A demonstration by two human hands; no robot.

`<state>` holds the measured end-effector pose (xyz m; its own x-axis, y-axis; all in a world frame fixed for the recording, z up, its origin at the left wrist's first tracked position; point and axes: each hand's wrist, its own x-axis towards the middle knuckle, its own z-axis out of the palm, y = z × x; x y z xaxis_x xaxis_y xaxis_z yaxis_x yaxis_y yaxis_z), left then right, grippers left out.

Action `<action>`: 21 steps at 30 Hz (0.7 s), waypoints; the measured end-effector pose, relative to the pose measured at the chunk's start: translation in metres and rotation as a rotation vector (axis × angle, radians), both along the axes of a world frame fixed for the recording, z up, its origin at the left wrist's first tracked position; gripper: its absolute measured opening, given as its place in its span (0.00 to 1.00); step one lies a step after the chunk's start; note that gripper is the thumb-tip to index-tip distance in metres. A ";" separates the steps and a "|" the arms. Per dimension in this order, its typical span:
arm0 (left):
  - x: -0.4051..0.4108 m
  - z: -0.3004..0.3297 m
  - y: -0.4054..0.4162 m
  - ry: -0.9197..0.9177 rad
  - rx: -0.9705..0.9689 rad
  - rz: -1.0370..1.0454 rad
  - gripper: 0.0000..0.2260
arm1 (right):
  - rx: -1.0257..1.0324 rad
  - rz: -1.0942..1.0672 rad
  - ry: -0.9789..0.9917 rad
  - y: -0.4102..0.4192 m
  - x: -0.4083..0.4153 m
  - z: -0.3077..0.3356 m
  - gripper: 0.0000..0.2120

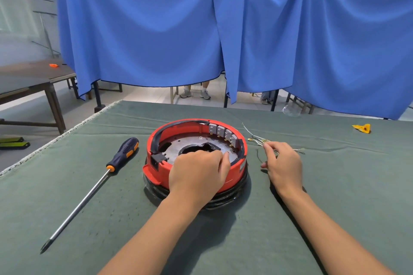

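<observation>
Behind the tabletop hangs a wide blue curtain [145, 18] in heavy folds. Below its hem, a seated person's shoes [194, 94] show on the pale floor. Off to the left stands a second, darker table [33, 73] with a small orange item [53, 65] on it.

The tabletop [100, 219] itself is covered by a grey-green cloth and fills the lower half of the view. At its middle sits a round red housing [150, 149] with its open side up, resting on a black coiled cord [223, 198]. A grey metal plate [176, 147] with a central hole lies inside it, and a row of small grey switch blocks [221, 133] lines the far right part of the inner wall.

The left grip [199, 169] lies over the near rim of the housing. Its fingers are curled down onto the plate and its thumb points toward the right wall. Whether the fingertips pinch some small part is hidden.

The right grip [282, 163] is on the cloth just right of the housing, its fingers bent and closed on a thin bundle of wires [257, 138] that trails out on both sides of it.

A long screwdriver [88, 194] with a dark blue and orange handle lies untouched to the left of the housing, tip toward the near edge. A small yellow scrap [362, 128] lies far to the right, well apart from everything else.
</observation>
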<state>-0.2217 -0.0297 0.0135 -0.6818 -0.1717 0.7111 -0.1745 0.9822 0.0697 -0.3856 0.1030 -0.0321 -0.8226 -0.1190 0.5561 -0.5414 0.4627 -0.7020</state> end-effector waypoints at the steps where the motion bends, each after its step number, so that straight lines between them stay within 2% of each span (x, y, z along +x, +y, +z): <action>1: 0.002 0.000 0.000 -0.011 0.010 -0.007 0.18 | -0.100 0.008 -0.005 0.002 0.008 0.001 0.08; 3: 0.007 0.001 -0.001 -0.040 0.029 -0.029 0.18 | -0.240 0.024 -0.002 0.006 0.022 0.003 0.09; 6: 0.013 0.000 -0.005 -0.073 0.031 -0.054 0.19 | -0.265 0.050 -0.003 0.009 0.037 0.002 0.07; 9: 0.020 -0.001 -0.008 -0.089 0.040 -0.060 0.21 | -0.177 0.033 -0.042 0.014 0.048 0.001 0.07; 11: 0.024 -0.001 -0.010 -0.100 0.045 -0.053 0.22 | -0.034 0.005 -0.087 0.020 0.053 0.000 0.07; 15: 0.025 -0.001 -0.011 -0.119 0.072 -0.028 0.20 | 0.181 -0.070 -0.109 0.026 0.059 0.005 0.09; 19: 0.025 -0.001 -0.010 -0.117 0.077 -0.022 0.19 | 0.226 -0.239 -0.021 0.030 0.054 0.012 0.06; 21: 0.026 -0.001 -0.010 -0.096 0.084 -0.019 0.19 | 0.200 -0.283 0.003 0.032 0.045 0.011 0.08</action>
<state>-0.1960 -0.0395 0.0120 -0.7500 -0.2145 0.6257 -0.1658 0.9767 0.1360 -0.3406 0.1345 -0.0211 -0.8369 0.0066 0.5473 -0.3739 0.7233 -0.5805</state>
